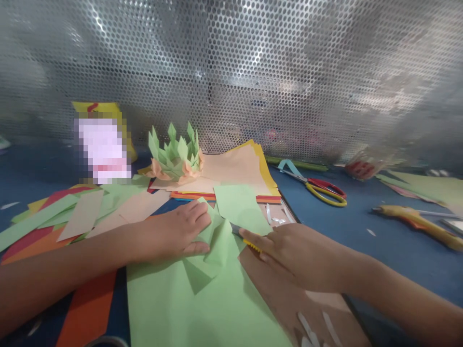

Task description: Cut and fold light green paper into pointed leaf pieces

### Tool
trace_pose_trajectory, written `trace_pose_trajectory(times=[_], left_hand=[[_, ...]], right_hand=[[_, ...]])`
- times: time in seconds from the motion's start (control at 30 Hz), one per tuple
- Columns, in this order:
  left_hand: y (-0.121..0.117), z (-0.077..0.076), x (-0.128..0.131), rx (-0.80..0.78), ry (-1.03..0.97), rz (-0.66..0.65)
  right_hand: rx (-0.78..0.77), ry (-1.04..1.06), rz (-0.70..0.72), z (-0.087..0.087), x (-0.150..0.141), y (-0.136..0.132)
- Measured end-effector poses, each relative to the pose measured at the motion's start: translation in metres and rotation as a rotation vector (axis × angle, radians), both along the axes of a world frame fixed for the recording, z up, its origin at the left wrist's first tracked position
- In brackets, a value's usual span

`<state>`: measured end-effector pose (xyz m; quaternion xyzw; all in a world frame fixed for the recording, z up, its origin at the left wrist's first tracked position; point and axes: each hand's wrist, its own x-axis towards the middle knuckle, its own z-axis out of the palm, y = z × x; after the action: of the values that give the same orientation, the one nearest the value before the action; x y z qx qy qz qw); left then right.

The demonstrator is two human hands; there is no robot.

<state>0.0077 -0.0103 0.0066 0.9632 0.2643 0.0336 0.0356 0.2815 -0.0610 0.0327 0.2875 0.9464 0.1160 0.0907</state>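
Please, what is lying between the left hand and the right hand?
Between the left hand and the right hand, the head view shows creased green paper and the cutter blade.

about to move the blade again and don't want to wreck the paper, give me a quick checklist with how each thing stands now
1. Right hand has the yellow cutter in its grip: ok
2. Left hand is off to the side of the blade: ok, though its fingers rest on the same green paper
3. Green paper under the blade lies flat: not ok, it is folded and raised between the hands
4. Scissors are away from the cutting spot: ok, they lie beyond the right hand
5. Folded paper model is away from the blade: ok, it stands farther back
6. Blade edge is sharp: cannot tell
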Motion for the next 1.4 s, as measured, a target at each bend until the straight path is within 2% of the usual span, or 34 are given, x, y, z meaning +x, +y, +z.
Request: trace_pose_trajectory(times=[0.23, 0.5, 0.7, 0.9, 1.13, 1.4], left_hand=[[0.002, -0.005, -0.002, 0.024, 0.047, -0.007], [0.001, -0.001, -0.003, 0.018, 0.055, -0.003], [0.002, -0.001, -0.001, -0.007, -0.005, -0.003], [0.0, 0.003, 0.002, -0.002, 0.082, 0.015], [-0.001, 0.003, 0.004, 0.003, 0.086, 0.026], [0.0, 0.0, 0.005, 0.021, 0.071, 0.02]], right_hand=[[-0.06, -0.044, -0.053, 0.005, 0.004, 0.003], [-0.107, -0.01, -0.073, 0.004, 0.012, 0.012], [0.008, -0.028, 0.004, -0.001, 0.002, 0.007], [0.131, -0.039, 0.059, -0.004, -0.005, 0.007], [0.159, -0.066, 0.041, -0.012, -0.003, 0.014], [0.153, -0.127, 0.009, -0.01, -0.012, 0.015]])
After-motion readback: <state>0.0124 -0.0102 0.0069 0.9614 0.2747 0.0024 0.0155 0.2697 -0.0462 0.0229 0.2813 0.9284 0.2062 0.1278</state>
